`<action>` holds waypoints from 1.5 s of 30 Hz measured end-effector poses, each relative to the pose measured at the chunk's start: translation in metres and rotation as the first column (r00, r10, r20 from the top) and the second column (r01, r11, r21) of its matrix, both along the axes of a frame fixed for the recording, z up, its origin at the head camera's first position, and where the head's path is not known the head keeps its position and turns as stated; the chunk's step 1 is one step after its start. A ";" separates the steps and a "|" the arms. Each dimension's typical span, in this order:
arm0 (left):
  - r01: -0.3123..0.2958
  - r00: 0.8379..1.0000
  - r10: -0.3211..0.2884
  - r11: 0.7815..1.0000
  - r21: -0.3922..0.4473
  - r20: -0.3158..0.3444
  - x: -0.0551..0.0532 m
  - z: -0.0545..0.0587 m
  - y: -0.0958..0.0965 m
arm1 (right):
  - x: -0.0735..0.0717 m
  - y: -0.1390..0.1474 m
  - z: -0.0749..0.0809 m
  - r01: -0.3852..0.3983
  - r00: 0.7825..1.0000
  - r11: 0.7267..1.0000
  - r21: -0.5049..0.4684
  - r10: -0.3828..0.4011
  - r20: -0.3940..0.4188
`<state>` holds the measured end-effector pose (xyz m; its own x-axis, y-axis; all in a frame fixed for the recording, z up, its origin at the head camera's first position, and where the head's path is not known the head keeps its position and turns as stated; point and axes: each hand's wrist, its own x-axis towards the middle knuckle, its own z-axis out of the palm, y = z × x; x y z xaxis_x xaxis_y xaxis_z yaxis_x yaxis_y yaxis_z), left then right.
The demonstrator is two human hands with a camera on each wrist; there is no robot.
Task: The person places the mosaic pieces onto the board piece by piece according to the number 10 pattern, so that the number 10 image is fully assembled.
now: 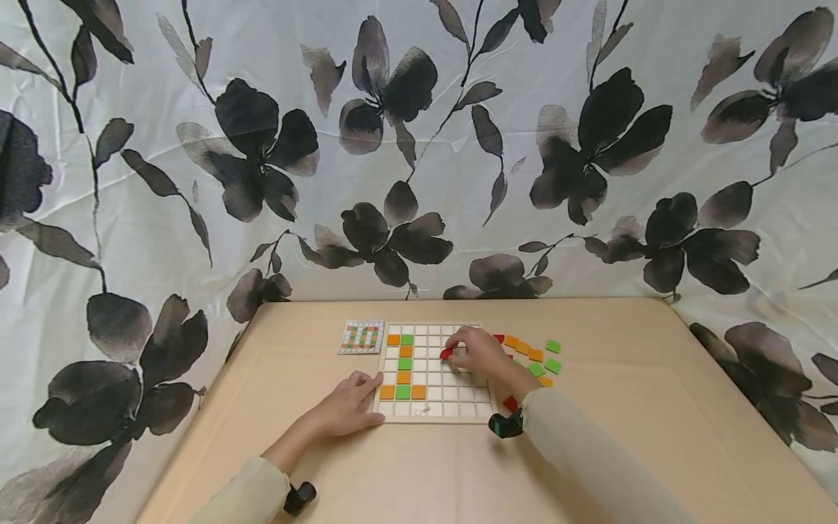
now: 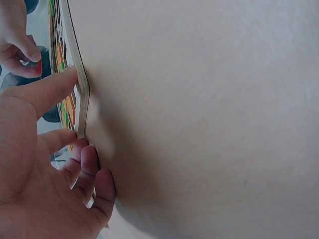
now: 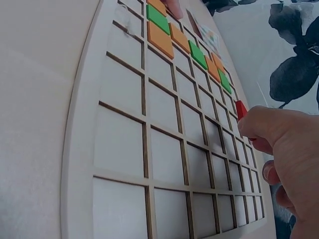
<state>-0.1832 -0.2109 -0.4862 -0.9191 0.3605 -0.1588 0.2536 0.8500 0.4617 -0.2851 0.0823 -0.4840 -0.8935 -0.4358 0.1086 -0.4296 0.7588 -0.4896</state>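
Right hand (image 1: 481, 353) has the red tile (image 1: 447, 354) pinched between thumb and finger, over the upper middle of the board (image 1: 428, 420). Tile looks tilted; I can't tell whether it touches the grid.

Left hand (image 1: 345, 406) is relaxed, fingers apart, index and thumb against the board's left edge, clamped on nothing.

Laid so far: orange and green tiles (image 1: 402, 392) in the left part of the grid, bare cells between them and the red one. Loose orange tiles (image 1: 522, 348), green tiles (image 1: 553, 346) and red tiles (image 1: 510, 403) lie right of the board.

My take on placing the red: check the cell against the card (image 1: 362, 337) first, set one edge against a divider, lower the other side flat, then let go. Dividers look thin, so a crooked drop could leave it riding on one. I'd keep light pressure from the left so the board doesn't skid, and lift the right wrist away clear of the laid tiles.

Labels: no brand or writing I can read. Card carries a grid of coloured squares, too small for me to confirm cell by cell. No marking legible on the black wrist cameras (image 1: 300, 498).
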 end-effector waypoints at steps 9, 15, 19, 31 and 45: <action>-0.006 1.000 0.006 1.000 0.007 0.016 0.001 -0.002 0.001 | -0.009 -0.008 -0.007 0.002 1.000 1.000 0.028 -0.002 0.000; 0.001 1.000 -0.001 1.000 -0.004 0.010 0.001 -0.002 0.001 | -0.016 -0.010 -0.006 0.017 1.000 0.998 0.055 -0.018 0.022; 0.004 1.000 -0.004 1.000 -0.012 0.003 -0.001 -0.001 0.001 | -0.023 -0.012 -0.005 0.010 1.000 0.999 0.041 -0.010 -0.003; 0.005 1.000 -0.005 1.000 -0.002 0.006 0.000 0.002 0.001 | -0.035 -0.021 -0.013 0.026 0.999 1.000 0.017 -0.026 0.024; 0.009 1.000 -0.009 1.000 -0.008 0.009 -0.001 0.002 0.001 | -0.037 -0.032 -0.010 0.148 0.974 0.984 -0.094 -0.129 0.184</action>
